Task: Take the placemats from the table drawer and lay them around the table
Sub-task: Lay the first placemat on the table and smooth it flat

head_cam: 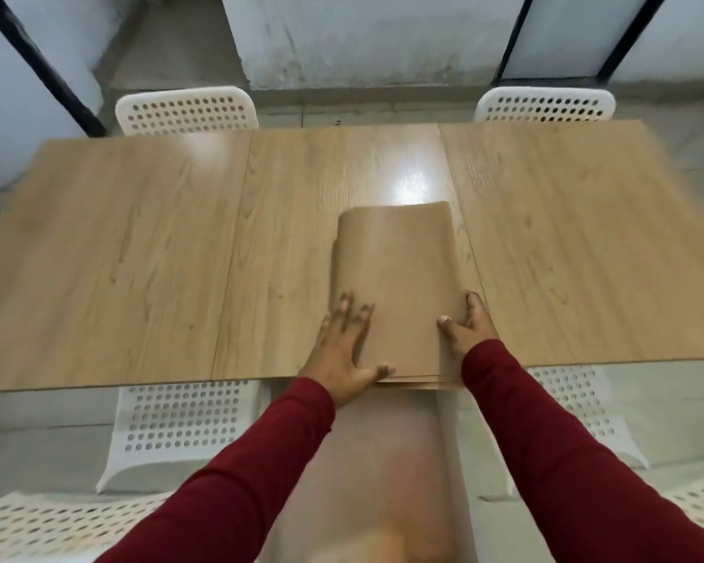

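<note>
**At the table's near edge: the placemat stack is out and waiting to be dealt**

Low in the centre of the frame, the stack of placemats (397,286) lies on the table (139,245), its near end just overhanging the near edge, where several layered edges show. The far end curls upward. None has yet been laid at a seat, so the job appears to be at its hinge: stack fetched, spreading not begun.

The left hand (344,347) lies on the stack's near left corner, fingers spread flat on top and thumb hooked at the front edge. The right hand (466,325) clasps the right side, thumb on top, fingers curled round the edge.

Next, I judge, one mat must be peeled off without dragging the rest; they look thin and limp.

White perforated chairs (186,109) stand at the upper left and upper right, with more at the lower left and right. Whether the blurred pale panel below the stack is the drawer, I cannot tell.
</note>
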